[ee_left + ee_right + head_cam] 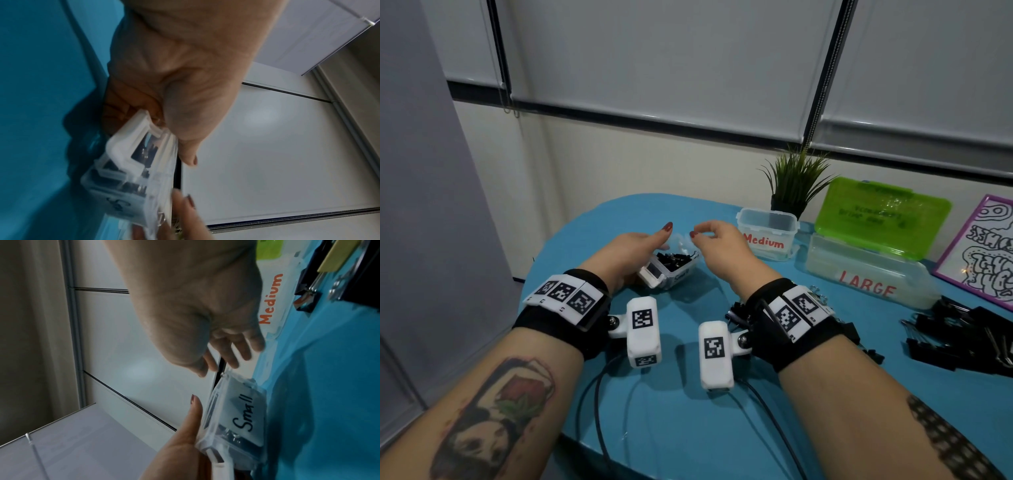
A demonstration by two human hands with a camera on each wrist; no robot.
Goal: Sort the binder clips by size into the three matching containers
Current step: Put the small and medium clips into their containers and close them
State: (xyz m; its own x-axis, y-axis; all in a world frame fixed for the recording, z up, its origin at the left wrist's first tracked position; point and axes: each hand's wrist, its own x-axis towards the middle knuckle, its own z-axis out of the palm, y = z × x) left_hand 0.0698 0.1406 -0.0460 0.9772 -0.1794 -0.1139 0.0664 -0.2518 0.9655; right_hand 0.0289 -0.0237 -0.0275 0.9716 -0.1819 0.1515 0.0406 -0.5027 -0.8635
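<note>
A small clear container (675,274) marked "Small" (241,415) lies tilted on the blue table (671,428), with small black clips inside. My left hand (638,251) grips its left latch end (131,146), fingers curled beneath and thumb stretched over the top. Just above the container's far right corner hovers my right hand (709,241), its fingers (238,353) loosely bent with nothing visible between them. The "Medium" container (767,233) and the "LARGE" container (866,277) stand open to the right. A pile of black binder clips (962,337) lies at the right; more clips (738,310) sit beneath my right wrist.
A potted plant (794,185) and the large box's raised green lid (880,212) stand at the back right. A purple-framed drawing (986,246) lies at the far right. Black cables (599,411) trail off the near table edge. The table's rounded edge runs close on the left.
</note>
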